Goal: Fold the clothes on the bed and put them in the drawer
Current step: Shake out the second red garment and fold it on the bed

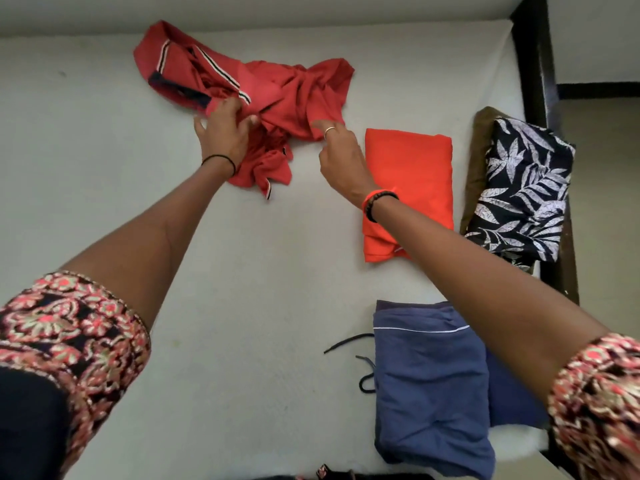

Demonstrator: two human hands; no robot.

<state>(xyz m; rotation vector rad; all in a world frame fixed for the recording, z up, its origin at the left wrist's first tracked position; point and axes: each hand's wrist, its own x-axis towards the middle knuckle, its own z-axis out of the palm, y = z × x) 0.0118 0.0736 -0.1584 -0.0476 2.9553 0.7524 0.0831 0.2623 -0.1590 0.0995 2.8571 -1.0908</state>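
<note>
On the bed (104, 168), toward its far side, a red shirt (277, 91) lies crumpled, with striped trim showing. The left hand (223, 133) is on the shirt's near middle, its fingers (230, 107) curled into the cloth and grasping a bunch of it. The right hand (341, 155) reaches to the shirt's right edge. One ringed finger touches the hem, but whether the hand pinches the cloth cannot be told. Just right of that hand lies a folded orange top (415, 174), and the right forearm crosses its near-left corner. Farther right, at the bed's edge, a folded leaf-print garment (526, 188) sits on an olive one (479, 157). Nearer the person, folded blue shorts (429, 382) lie with a dark drawstring (363, 372) trailing to their left.
</note>
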